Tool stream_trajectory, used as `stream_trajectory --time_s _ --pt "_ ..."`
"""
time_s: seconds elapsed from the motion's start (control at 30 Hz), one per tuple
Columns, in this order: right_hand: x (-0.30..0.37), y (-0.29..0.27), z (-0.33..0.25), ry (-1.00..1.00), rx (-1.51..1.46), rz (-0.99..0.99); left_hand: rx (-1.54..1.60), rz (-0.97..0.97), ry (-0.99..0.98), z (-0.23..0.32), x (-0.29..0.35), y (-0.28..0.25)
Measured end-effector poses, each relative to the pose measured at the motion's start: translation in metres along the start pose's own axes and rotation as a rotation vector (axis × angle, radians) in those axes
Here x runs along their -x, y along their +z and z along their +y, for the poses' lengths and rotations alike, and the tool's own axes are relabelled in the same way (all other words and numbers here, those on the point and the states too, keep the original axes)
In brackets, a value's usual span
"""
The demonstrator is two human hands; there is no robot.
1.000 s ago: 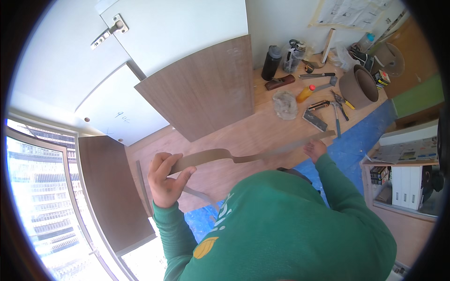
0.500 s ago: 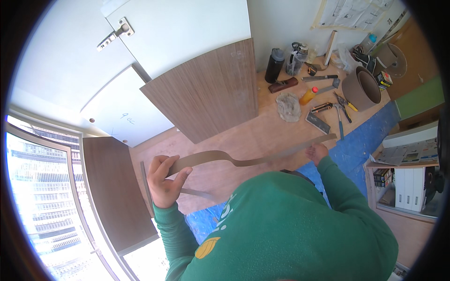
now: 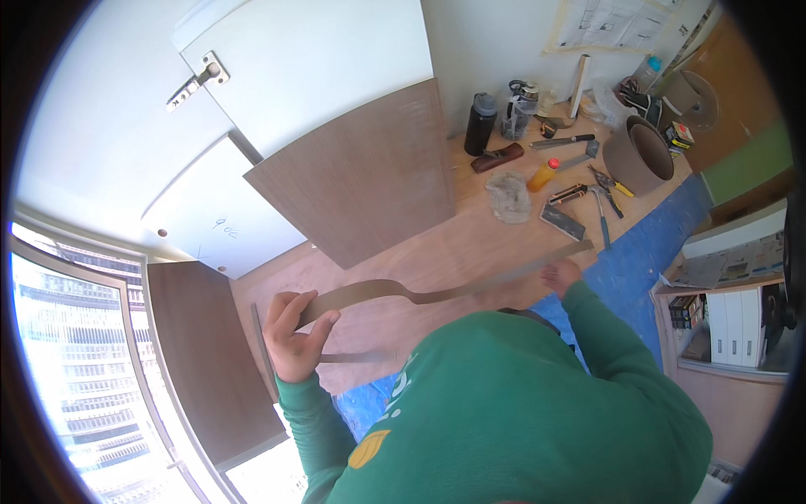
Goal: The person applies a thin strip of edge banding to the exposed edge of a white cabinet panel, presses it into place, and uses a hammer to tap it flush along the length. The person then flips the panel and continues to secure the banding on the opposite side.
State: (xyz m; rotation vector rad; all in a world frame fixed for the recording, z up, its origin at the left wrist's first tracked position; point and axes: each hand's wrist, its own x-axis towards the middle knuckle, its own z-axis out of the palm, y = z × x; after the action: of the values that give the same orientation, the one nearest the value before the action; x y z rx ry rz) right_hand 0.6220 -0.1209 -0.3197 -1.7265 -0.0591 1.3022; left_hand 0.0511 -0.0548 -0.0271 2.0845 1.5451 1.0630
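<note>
A long, thin brown strip of edge banding (image 3: 369, 291) curves across in front of me above the wooden worktop. My left hand (image 3: 294, 340) pinches its left end between thumb and fingers. At the right, my right hand (image 3: 562, 275) has its fingers drawn together at the strip's lower edge, close to the far right end; the fingertips are small and partly hidden. Below my left hand a blurred greyish length of strip (image 3: 357, 358) runs to the right; whether it belongs to the same piece I cannot tell.
Behind stands a wood-grain panel (image 3: 361, 176). On the worktop (image 3: 437, 239) at right lie a hammer (image 3: 604, 223), pliers (image 3: 606, 189), a wooden hand plane (image 3: 497, 158), a black bottle (image 3: 480, 126) and a brown coil (image 3: 628, 164). Blue sheeting (image 3: 646, 244) covers the floor. A window (image 3: 80, 353) is at left.
The view has shifted slightly, so the panels and tools sit a little differently in it. Both hands keep nearly the same places, and the strip's curve has flattened slightly.
</note>
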Motion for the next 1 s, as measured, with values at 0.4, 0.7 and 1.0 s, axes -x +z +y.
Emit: stream_trajectory --time_s 0.4,0.7,1.0 --pt "-0.002 0.007 -0.041 -0.115 -0.508 -0.102 0.311 0.35 0.022 -0.005 0.001 -0.021" --pt "0.075 0.082 -0.143 -0.326 -0.468 -0.539 0.074 0.172 0.025 0.025 -0.015 0.005" --pt "0.163 0.148 -0.147 -0.524 0.32 -1.003 0.016 -0.125 0.062 0.083 -0.009 0.076"
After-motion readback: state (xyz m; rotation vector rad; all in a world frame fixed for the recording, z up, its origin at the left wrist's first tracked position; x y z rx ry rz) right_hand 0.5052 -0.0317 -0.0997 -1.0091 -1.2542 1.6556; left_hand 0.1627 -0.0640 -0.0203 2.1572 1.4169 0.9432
